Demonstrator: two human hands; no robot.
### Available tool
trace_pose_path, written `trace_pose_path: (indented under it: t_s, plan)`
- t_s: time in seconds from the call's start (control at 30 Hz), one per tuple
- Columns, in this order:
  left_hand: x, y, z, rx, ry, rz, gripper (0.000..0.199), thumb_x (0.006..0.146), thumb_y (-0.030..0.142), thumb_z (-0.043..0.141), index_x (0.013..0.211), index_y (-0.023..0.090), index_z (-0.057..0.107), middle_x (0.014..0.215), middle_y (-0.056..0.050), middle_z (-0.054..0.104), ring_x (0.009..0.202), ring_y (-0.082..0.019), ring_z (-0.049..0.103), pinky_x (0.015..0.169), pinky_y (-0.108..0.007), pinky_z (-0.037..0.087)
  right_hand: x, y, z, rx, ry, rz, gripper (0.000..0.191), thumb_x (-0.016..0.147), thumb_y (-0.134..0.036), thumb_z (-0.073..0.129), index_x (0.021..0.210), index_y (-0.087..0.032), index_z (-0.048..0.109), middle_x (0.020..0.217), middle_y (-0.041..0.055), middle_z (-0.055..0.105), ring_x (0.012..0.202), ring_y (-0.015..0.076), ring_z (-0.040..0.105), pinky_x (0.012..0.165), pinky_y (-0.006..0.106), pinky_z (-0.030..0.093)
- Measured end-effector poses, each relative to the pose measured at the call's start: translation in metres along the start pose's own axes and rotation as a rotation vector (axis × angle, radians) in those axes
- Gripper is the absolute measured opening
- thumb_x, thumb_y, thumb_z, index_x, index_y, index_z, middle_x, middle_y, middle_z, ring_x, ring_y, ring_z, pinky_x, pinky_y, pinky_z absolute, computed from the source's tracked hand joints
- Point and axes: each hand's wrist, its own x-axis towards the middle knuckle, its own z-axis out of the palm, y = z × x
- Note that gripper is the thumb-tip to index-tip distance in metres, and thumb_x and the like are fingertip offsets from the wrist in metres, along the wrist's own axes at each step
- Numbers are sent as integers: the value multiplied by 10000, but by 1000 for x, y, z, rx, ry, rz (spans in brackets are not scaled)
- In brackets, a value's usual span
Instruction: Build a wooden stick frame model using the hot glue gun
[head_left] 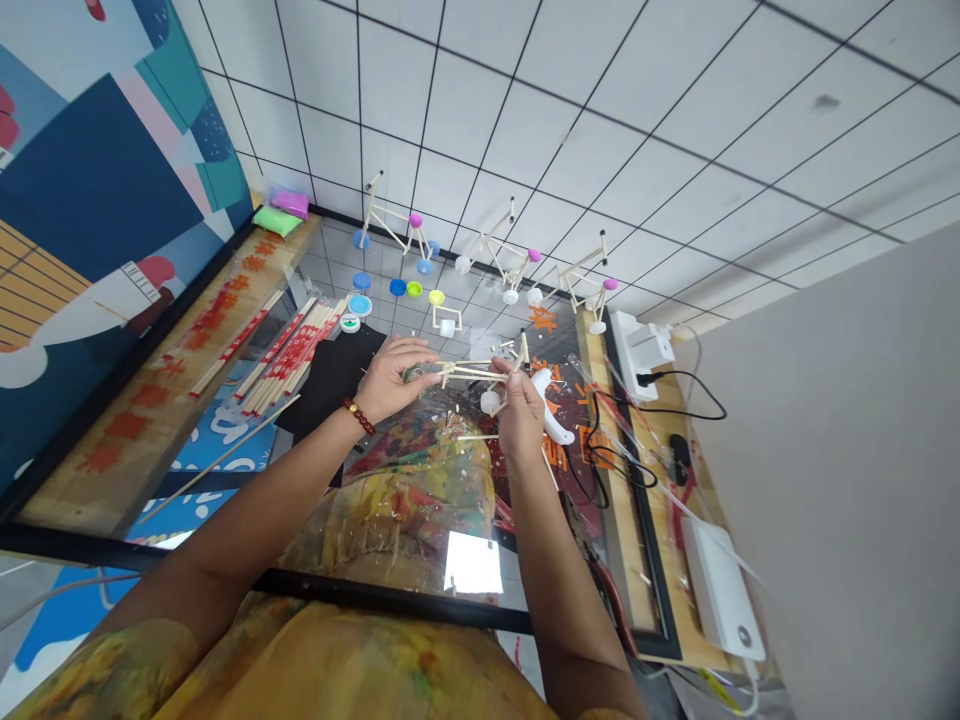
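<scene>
Over the glass tabletop, my right hand [521, 405] pinches a small frame of pale wooden sticks [472, 371], which has a white round piece [490, 402] at its lower side. My left hand [394, 378] is at the frame's left end, thumb and fingers close around the stick joint; whether they grip it is too small to tell. Just right of my right hand lies a white glue gun [553, 410], partly hidden. Three similar stick models with pink balls and round feet stand at the back, one of them the left model [390, 222].
Red-and-white wrapped chopsticks [289, 355] and a black sheet [337, 375] lie left. Coloured lids [361, 305] sit behind. Black cables [600, 450], a white power strip [637, 350] and a white box [721, 590] are right. A long stick [221, 458] lies front left.
</scene>
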Motion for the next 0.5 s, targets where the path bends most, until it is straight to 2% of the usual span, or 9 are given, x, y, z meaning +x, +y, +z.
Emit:
trace_pose_path:
  t_s: [0.5]
  plan:
    - [1,1,0,-2,-3,-19,182,829,355,772,958,228,778,997,-73,788,1077,-261,702,1078,-495,462,0,3,0,27,-3,2,450,900,-587,606,1115,-223,760,1190,79,747,1201,280,648,1106,493,424]
